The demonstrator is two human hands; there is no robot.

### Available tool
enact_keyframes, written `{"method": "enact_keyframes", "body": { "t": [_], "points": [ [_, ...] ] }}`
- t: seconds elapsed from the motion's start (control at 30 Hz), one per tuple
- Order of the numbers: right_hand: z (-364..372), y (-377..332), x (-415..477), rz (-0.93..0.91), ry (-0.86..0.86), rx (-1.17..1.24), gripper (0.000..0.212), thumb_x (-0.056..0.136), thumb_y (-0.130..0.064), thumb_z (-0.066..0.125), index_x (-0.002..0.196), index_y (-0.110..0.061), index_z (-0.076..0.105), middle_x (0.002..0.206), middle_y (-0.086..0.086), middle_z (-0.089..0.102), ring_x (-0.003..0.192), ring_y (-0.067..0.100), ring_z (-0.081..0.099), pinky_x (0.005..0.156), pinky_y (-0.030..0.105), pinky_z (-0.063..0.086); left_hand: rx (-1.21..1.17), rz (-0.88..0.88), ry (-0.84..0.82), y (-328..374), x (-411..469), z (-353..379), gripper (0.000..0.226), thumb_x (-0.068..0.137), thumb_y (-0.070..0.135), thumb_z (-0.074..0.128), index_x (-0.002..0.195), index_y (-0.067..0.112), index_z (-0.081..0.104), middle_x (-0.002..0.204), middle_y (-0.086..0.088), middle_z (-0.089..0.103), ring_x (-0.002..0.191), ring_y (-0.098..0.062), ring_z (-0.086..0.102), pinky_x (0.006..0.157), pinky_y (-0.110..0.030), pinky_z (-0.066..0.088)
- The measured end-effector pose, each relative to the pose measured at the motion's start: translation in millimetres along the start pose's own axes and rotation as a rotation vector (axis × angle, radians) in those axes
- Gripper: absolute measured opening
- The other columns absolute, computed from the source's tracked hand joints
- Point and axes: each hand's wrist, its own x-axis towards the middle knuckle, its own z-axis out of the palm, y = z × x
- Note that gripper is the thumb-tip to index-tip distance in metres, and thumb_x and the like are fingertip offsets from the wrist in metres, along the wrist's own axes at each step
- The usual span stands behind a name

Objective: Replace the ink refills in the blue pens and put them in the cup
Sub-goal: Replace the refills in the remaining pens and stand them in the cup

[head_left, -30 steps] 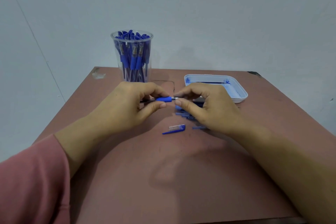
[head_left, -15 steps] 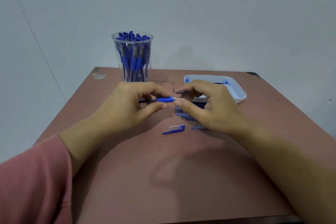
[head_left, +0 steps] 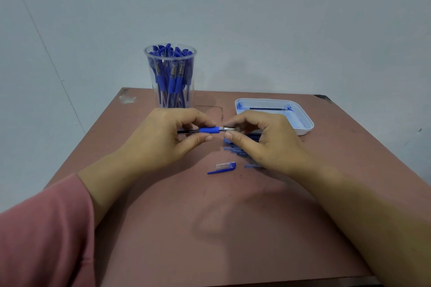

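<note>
Above the matte table (head_left: 210,216), left hand (head_left: 161,137) pinches a slim blue-gripped pen (head_left: 208,130), right hand (head_left: 268,144) its metal tip.

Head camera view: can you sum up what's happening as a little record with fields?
Left hand: grips pen by its blue grip
Right hand: pinches the pen's tip end
Cup: clear, full of blue pens, back left
Tray: white, ink-stained, holds one refill
Cap: loose on table, near the hands
</note>
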Motion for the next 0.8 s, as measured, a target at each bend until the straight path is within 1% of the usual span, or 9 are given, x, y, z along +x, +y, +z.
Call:
{"method": "enact_keyframes", "body": {
  "t": [0.1, 0.17, 0.23, 0.3, 0.43, 0.5, 0.57, 0.7, 0.8],
  "points": [
    [0, 0, -1, 0.051, -0.013, 0.079, 0.02, 0.084, -0.042, 0.069, 0.103, -0.039, 0.065, 0.09, -0.018, 0.068, 0.089, 0.008, 0.065, 0.08, 0.02, 0.051, 0.008, 0.001, -0.008, -1, 0, 0, 0.019, 0.083, 0.031, 0.073, 0.102, 0.028, 0.071, 0.09, 0.019, 0.07, 0.079, -0.002, 0.064, 0.067, -0.011, 0.047],
    [2, -1, 0, 0.115, -0.01, 0.095, 0.017, 0.086, -0.05, 0.062, 0.096, -0.038, 0.068, 0.084, -0.009, 0.07, 0.082, 0.012, 0.066, 0.074, 0.025, 0.053, 0.012, -0.002, -0.02, -1, 0, 0, 0.02, 0.083, 0.033, 0.072, 0.102, 0.026, 0.072, 0.089, 0.019, 0.07, 0.079, -0.001, 0.063, 0.067, -0.011, 0.047],
    [4, 1, 1, 0.14, -0.005, 0.049, 0.014, 0.087, -0.042, 0.064, 0.09, -0.031, 0.071, 0.078, -0.005, 0.071, 0.074, 0.014, 0.066, 0.066, 0.022, 0.052, 0.023, 0.001, -0.028, -1, 0, 0, 0.021, 0.083, 0.034, 0.071, 0.103, 0.026, 0.072, 0.089, 0.019, 0.069, 0.08, 0.0, 0.063, 0.067, -0.01, 0.046],
    [5, 3, 1, 0.131, 0.006, 0.02, 0.004, 0.087, -0.029, 0.069, 0.09, -0.03, 0.071, 0.078, -0.007, 0.071, 0.074, 0.008, 0.065, 0.067, 0.015, 0.05, 0.032, -0.009, -0.032, -3, 0, 1, 0.02, 0.083, 0.033, 0.071, 0.102, 0.027, 0.072, 0.089, 0.019, 0.069, 0.08, 0.0, 0.063, 0.066, -0.008, 0.044],
    [1, 9, 2, 0.113, 0.078, -0.057, 0.019, 0.087, -0.017, 0.069, 0.091, -0.036, 0.067, 0.082, -0.017, 0.066, 0.083, -0.002, 0.061, 0.075, 0.006, 0.043, 0.042, -0.072, -0.015, -9, 0, -2, 0.016, 0.084, 0.032, 0.071, 0.101, 0.033, 0.07, 0.086, 0.022, 0.068, 0.08, 0.0, 0.062, 0.068, -0.019, 0.051],
    [-4, 15, 3, 0.108, 0.038, -0.168, 0.014, 0.09, -0.017, 0.065, 0.099, -0.027, 0.07, 0.087, -0.024, 0.062, 0.087, -0.008, 0.058, 0.078, 0.004, 0.04, 0.063, -0.09, -0.002, -13, 0, -5, 0.016, 0.084, 0.032, 0.072, 0.1, 0.033, 0.07, 0.087, 0.023, 0.067, 0.081, 0.003, 0.061, 0.072, -0.026, 0.054],
    [-7, 20, 4, 0.051, -0.085, -0.286, 0.015, 0.093, -0.015, 0.06, 0.102, -0.021, 0.071, 0.088, -0.024, 0.058, 0.086, -0.009, 0.052, 0.079, 0.004, 0.037, 0.076, -0.099, 0.013, -16, 0, -8, 0.015, 0.084, 0.03, 0.072, 0.098, 0.035, 0.07, 0.086, 0.024, 0.067, 0.081, 0.003, 0.061, 0.071, -0.029, 0.055],
    [1, 22, 6, -0.198, -0.279, -0.505, 0.018, 0.088, -0.022, 0.056, 0.097, -0.021, 0.071, 0.085, -0.011, 0.056, 0.081, 0.007, 0.041, 0.073, 0.022, 0.039, 0.081, -0.097, 0.021, -18, 1, -10, 0.013, 0.084, 0.032, 0.073, 0.096, 0.035, 0.07, 0.085, 0.025, 0.067, 0.078, 0.0, 0.061, 0.069, -0.032, 0.055],
    [7, 19, 9, -0.25, -0.338, -0.608, 0.016, 0.09, -0.022, 0.058, 0.099, -0.027, 0.07, 0.086, -0.004, 0.057, 0.081, 0.011, 0.037, 0.071, 0.033, 0.042, 0.091, -0.102, 0.005, -18, 1, -9, 0.014, 0.082, 0.031, 0.073, 0.096, 0.035, 0.07, 0.083, 0.027, 0.065, 0.077, 0.003, 0.06, 0.07, -0.029, 0.054]
  ]
}}
